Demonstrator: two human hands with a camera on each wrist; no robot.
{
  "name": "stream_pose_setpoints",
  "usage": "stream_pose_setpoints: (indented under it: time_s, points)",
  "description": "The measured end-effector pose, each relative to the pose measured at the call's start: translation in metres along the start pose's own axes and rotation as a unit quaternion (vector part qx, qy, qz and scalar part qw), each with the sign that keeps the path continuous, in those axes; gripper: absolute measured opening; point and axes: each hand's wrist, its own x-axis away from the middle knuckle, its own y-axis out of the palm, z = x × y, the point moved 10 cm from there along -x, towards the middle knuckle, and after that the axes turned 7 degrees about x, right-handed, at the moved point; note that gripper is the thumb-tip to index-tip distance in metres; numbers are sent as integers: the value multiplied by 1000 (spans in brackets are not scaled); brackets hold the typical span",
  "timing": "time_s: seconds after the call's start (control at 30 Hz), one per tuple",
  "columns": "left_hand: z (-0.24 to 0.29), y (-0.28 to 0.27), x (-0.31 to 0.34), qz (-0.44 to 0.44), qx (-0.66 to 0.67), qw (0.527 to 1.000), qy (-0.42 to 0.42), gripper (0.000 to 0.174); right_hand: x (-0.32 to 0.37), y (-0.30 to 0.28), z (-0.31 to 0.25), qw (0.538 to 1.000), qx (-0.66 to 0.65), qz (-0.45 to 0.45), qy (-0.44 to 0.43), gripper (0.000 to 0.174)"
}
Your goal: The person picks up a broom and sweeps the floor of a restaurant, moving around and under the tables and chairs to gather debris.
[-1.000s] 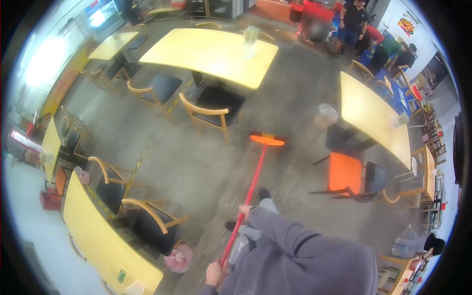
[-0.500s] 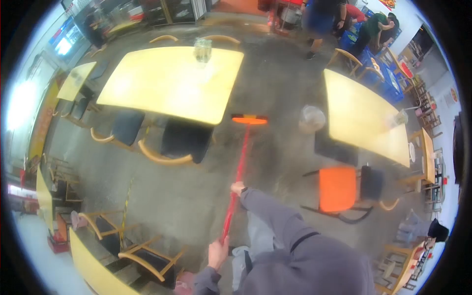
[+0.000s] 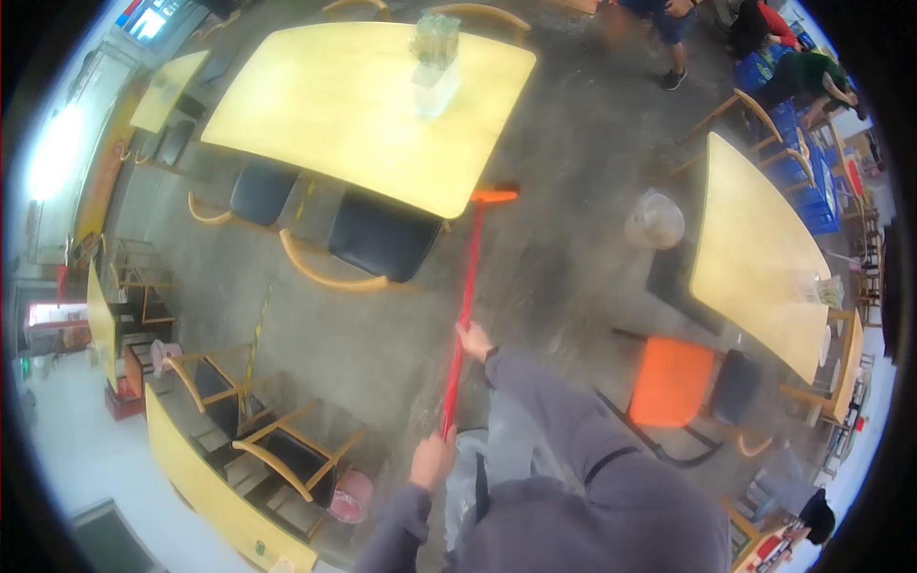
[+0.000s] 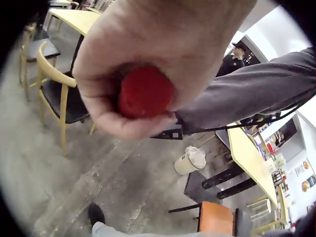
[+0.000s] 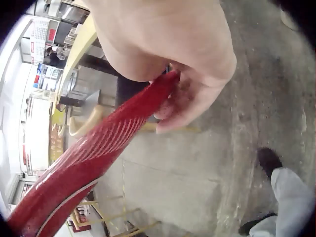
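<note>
A red pole (image 3: pixel 468 277) slants up from the person's hands to an orange broom head (image 3: pixel 495 196) on the grey floor, beside the corner of a large yellow table. The left hand (image 3: pixel 434 460) grips the pole's near end; in the left wrist view its fingers curl round the red end cap (image 4: pixel 146 92). Farther up, the right hand (image 3: pixel 474 340) holds the pole, and the right wrist view shows its fingers wrapped round the red shaft (image 5: pixel 108 133). The far left part of the broom head is hidden or blurred at the table edge.
The large yellow table (image 3: pixel 363 105) has black chairs (image 3: pixel 385 234) on its near side. To the right stand a lined bin (image 3: pixel 655 220), another yellow table (image 3: pixel 755 258) and an orange chair (image 3: pixel 671 382). A pink bin (image 3: pixel 351 497) is at lower left. People stand or bend at upper right.
The broom head has gone from open floor to beside the large table's corner, farther from the person. Both hands keep their grip on the pole. The head view has shifted.
</note>
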Motion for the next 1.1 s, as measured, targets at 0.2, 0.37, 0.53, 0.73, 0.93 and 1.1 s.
stream_pose_setpoints:
  time_s: [0.2, 0.37, 0.53, 0.73, 0.93, 1.1]
  points:
    - [-47, 2, 115, -28, 76, 992, -92, 48, 148, 85, 38, 874, -312, -155, 340, 16]
    - [-62, 10, 139, -66, 96, 985, -126, 48, 192, 75, 67, 889, -189, -25, 416, 35]
    - [-30, 18, 83, -40, 108, 993, -39, 48, 128, -12, 35, 929, -133, 13, 345, 47]
    - [68, -3, -36, -64, 11, 998, 2, 48, -13, -83, 66, 944, -165, 55, 280, 52]
    - [36, -4, 27, -35, -58, 997, -30, 44, 58, -63, 29, 979, 6, 39, 198, 46]
    - [-48, 1, 139, -37, 48, 994, -94, 38, 190, 80, 101, 919, -130, -88, 363, 37]
